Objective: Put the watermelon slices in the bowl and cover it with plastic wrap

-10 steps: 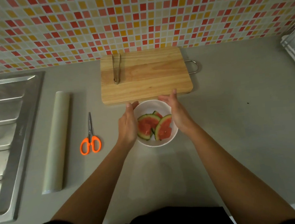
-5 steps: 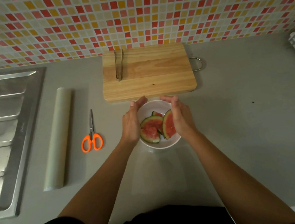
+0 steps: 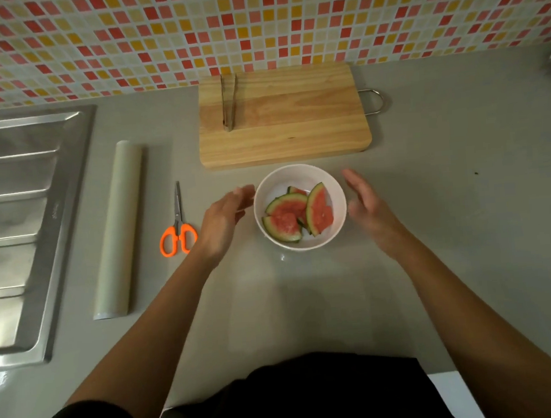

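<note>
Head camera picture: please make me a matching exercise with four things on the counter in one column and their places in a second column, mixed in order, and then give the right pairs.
Things:
1. tongs
2. scissors
3. watermelon slices
4. plastic wrap roll

Places:
A. inside the white bowl
B. next to the sink, lying on the counter
C. on the wooden cutting board
D. on the counter between the roll and the left hand

Right pairs: 1-C, 2-D, 3-A, 4-B
</note>
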Motion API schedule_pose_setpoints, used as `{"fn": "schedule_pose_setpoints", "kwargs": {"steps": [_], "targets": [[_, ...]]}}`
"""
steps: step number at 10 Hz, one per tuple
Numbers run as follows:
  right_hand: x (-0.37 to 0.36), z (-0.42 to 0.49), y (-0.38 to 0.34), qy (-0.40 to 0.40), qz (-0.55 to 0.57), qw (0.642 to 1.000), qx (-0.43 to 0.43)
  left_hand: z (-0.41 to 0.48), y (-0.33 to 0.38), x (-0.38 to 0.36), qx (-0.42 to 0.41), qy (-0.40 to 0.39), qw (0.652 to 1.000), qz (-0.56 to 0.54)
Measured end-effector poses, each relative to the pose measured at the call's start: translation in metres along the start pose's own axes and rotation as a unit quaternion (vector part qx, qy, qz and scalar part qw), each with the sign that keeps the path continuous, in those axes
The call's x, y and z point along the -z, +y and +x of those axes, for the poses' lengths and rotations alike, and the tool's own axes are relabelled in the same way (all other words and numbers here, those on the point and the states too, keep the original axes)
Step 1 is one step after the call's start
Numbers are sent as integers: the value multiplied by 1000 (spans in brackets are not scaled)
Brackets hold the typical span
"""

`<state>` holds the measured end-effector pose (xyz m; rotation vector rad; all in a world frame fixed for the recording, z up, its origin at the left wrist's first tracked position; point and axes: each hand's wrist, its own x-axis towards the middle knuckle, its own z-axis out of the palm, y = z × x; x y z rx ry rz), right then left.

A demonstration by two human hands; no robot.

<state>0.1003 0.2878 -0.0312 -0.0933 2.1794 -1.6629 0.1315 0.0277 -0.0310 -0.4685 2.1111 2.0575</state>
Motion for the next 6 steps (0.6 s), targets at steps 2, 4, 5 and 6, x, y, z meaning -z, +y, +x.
{"fn": "schedule_pose_setpoints", "kwargs": {"steps": [2, 4, 5, 6], "targets": [[-22, -19, 10, -3, -138, 986, 92, -25, -7, -6, 15, -14, 999, -33], [-33, 8, -1, 43, -180, 979, 89, -7, 5, -2, 18, 19, 998, -60], [-38, 16, -4, 52, -188, 977, 88, -1, 7, 0, 9, 29, 999, -38], [-39, 21, -2, 64, -187, 977, 81, 7, 5, -1, -7, 68, 998, 10]]}}
